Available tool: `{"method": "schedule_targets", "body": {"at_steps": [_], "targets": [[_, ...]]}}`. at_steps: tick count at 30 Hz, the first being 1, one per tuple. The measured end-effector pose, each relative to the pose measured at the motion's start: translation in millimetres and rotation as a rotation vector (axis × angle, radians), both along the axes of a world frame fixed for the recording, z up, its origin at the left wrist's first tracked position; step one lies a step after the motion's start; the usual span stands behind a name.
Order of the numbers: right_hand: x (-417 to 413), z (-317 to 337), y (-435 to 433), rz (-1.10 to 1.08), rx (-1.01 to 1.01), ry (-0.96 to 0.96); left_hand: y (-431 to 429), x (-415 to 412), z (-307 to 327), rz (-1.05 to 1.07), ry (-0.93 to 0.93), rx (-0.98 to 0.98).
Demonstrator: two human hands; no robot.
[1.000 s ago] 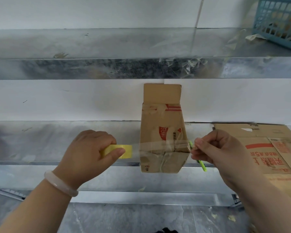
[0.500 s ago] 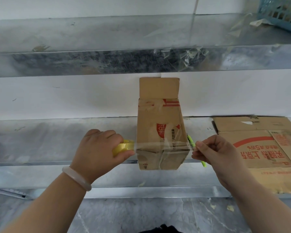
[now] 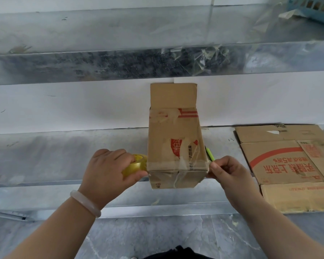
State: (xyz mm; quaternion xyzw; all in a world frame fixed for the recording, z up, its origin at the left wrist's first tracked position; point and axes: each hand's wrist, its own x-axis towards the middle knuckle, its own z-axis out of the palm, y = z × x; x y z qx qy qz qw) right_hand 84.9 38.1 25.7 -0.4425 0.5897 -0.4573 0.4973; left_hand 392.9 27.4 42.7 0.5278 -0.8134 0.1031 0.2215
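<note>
A small brown cardboard box [image 3: 176,139] lies on the metal shelf [image 3: 64,154], its near end jutting over the shelf edge and its far flap standing up. A strip of clear tape [image 3: 176,163] runs across the box near its front edge. My left hand [image 3: 108,171] grips a yellowish tape roll [image 3: 137,165] pressed against the box's left side. My right hand [image 3: 226,171] pinches the tape's free end at the box's right front corner and also holds a green pen [image 3: 209,153], mostly hidden behind the fingers.
Flattened cardboard boxes [image 3: 288,165] with red print lie on the shelf to the right. An upper metal shelf [image 3: 120,34] carries scraps of clear tape [image 3: 204,58] on its front lip and a blue basket [image 3: 314,8] at the far right. Grey marble floor lies below.
Both hands have come in toward the box. The stretched tape, held in the air before, now lies across the box, and the roll has reached the box's left side.
</note>
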Motion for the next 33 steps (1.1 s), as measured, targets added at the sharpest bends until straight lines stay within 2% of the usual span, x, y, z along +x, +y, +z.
{"method": "schedule_targets", "body": {"at_steps": [6,9,11,14,16,18,20,28,31,33], "targets": [[10.5,-14.6,-10.0,0.002,0.129,-0.388,-4.0,-1.3,1.6,0.011,-0.013,0.03],[13.7,-34.1,-3.0,-0.004,0.299,-0.225,-4.7,0.2,0.7,0.014,0.002,0.034],[12.8,-44.5,4.5,0.011,0.336,-0.096,-3.9,1.0,-0.2,0.015,0.013,0.035],[9.3,-32.5,3.8,-0.121,0.117,0.172,-4.9,1.5,0.4,0.012,0.015,0.044],[10.6,-8.9,-1.6,-0.167,-0.269,0.291,-6.1,1.0,1.0,0.017,0.013,0.044],[17.6,8.6,-8.5,-0.012,-0.686,0.503,-6.5,0.3,1.3,0.03,0.006,0.048],[28.7,8.7,-17.2,0.184,-0.905,0.674,-6.1,1.5,-0.2,0.037,0.008,0.048],[28.2,-14.4,-24.3,0.258,-1.163,0.96,-8.6,-0.6,0.5,0.043,0.076,0.05],[26.8,-3.1,-20.7,0.286,-1.122,1.035,-8.9,-0.2,0.3,0.052,0.079,0.061],[37.4,7.9,-21.6,0.241,-1.021,0.976,-10.2,0.7,0.6,0.054,0.076,0.077]]}}
